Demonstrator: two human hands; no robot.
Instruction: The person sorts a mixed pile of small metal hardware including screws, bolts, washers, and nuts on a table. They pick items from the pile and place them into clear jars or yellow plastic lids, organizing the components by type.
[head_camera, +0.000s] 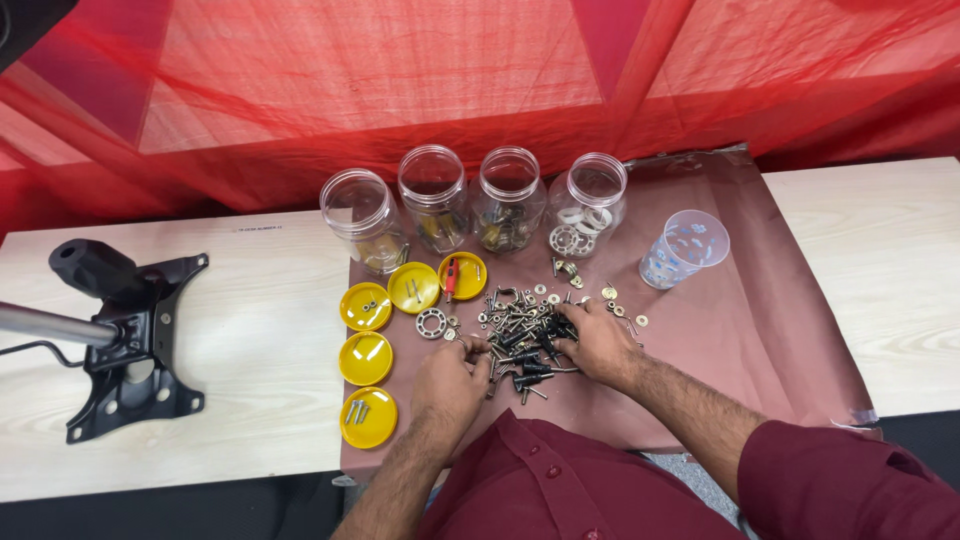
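Metal screw pile (520, 335) btwn L hand (452, 375), R hand (598, 343).

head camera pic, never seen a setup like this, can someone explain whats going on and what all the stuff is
There is no machine here. A camera on a person's head looks down at their two bare hands. The left hand and right hand both rest in a pile of mixed screws and bolts, fingers picking among them; what each pinches is too small to tell. The pile lies on a brown sheet over a pale table. Behind stand four clear jars and a plastic cup. Five yellow lids hold sorted bits. At left sits a black metal chair base plate.
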